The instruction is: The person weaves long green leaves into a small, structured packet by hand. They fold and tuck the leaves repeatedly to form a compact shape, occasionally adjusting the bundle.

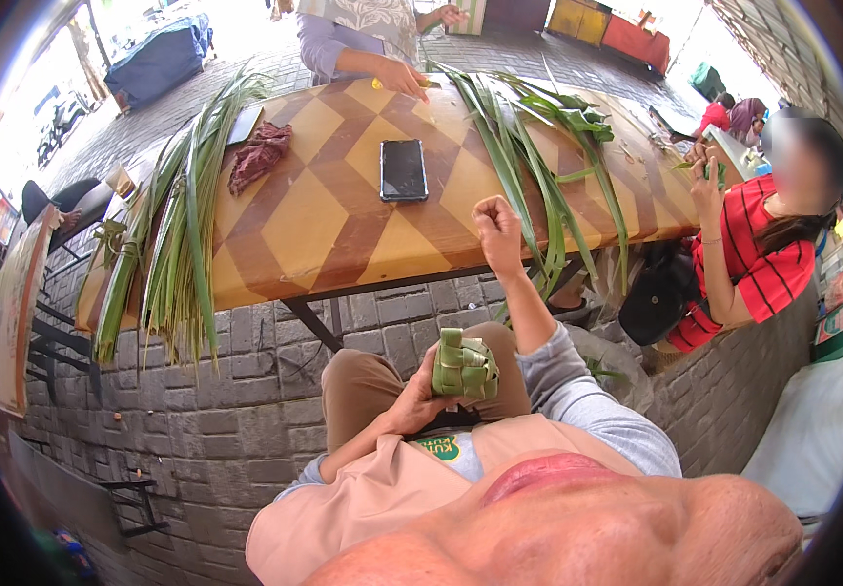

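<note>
left hand (411, 402): fingers curled around woven green leaf pouch (464, 365), gripping its left side, above the lap | right hand (497, 234): raised, fingers closed into a loose fist, pinching a thin leaf strip, hard to confirm | table (324, 220): just beyond right fingers, black phone (404, 169) farther off

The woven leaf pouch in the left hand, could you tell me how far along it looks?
The woven leaf pouch looks largely formed, held in the left hand. The right hand is raised, closed, seemingly pulling a strand. Loose green leaves remain unwoven on the table.
</note>
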{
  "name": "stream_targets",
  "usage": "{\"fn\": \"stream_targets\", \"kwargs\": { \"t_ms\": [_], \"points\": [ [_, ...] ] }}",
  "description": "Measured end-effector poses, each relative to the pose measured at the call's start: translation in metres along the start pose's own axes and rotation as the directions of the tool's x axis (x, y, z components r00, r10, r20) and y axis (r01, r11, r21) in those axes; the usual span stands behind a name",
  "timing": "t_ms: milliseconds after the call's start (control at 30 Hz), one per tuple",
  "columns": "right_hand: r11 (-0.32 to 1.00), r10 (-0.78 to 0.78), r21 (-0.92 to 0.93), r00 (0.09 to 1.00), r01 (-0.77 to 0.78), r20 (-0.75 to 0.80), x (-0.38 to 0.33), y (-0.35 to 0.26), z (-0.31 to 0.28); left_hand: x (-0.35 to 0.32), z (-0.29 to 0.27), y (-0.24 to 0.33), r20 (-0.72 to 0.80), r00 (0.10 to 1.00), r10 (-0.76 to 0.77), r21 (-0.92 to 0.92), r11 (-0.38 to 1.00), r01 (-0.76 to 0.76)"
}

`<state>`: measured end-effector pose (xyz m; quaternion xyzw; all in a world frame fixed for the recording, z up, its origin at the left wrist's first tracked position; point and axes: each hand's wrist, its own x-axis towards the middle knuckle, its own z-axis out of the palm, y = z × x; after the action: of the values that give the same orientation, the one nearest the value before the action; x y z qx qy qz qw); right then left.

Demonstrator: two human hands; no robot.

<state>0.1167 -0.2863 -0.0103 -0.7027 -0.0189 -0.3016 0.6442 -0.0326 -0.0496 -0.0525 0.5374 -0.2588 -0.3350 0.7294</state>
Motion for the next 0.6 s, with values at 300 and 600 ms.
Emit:
{"fn": "stream_targets", "kwargs": {
  "t_ms": [300,600],
  "points": [
    [0.989,-0.004,-0.148,0.998,0.013,0.061,-0.004,-0.001,0.009,0.025,-0.006,0.006,-0.012,1.000,0.006,-0.089,0.996,-0.007],
    [0.970,0.106,0.217,0.994,-0.112,0.038,-0.109,0.024,-0.037,0.021,-0.002,0.023,-0.137,0.990,0.022,-0.018,1.000,-0.024]
  ]
}}
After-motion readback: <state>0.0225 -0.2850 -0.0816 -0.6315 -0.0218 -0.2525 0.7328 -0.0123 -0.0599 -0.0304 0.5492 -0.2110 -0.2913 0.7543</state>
